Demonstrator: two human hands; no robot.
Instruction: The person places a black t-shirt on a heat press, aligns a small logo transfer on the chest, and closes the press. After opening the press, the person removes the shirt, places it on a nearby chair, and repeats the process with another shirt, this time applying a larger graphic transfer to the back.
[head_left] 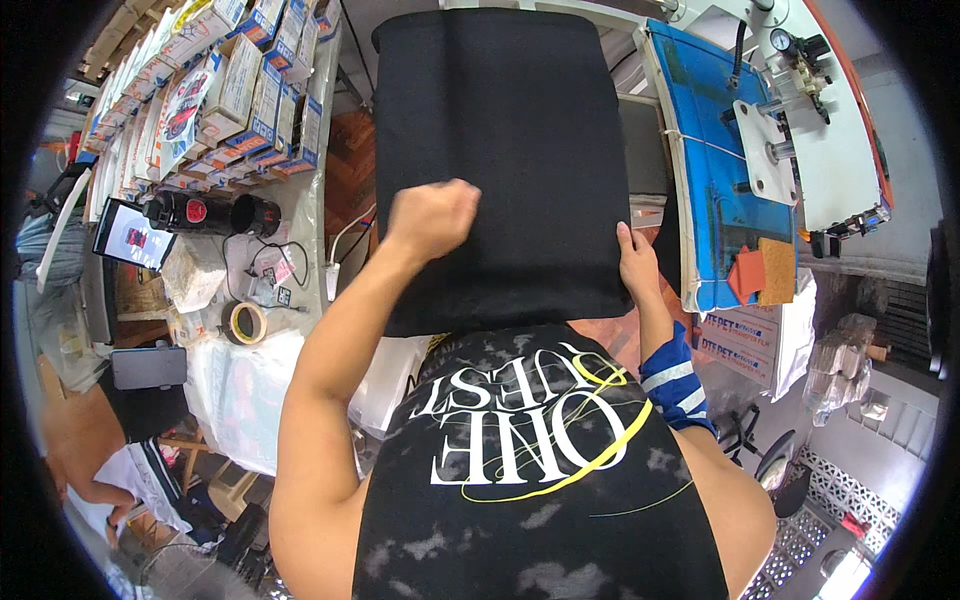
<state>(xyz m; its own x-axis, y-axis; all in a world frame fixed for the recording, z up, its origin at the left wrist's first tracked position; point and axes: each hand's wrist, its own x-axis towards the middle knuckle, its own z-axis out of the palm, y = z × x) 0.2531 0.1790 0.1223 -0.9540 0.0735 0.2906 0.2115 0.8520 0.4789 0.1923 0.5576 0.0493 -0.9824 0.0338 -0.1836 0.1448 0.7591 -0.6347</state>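
Observation:
A black cloth (500, 130), draped flat over a squared board, fills the upper middle of the head view. My left hand (435, 215) is closed in a fist over the left middle of the cloth, knuckles up; whatever its fingers hold, if anything, is hidden. My right hand (632, 255) grips the cloth's right edge near the lower corner, thumb uppermost, the other fingers mostly hidden.
Stacked boxes (240, 100), black cylinders (185, 215), a tablet (133, 237) and a tape roll (247, 322) crowd the left table (320, 140). At right stands a press (830, 170) with a blue platen (700, 180). A co-worker's bare limb (80, 440) shows at lower left.

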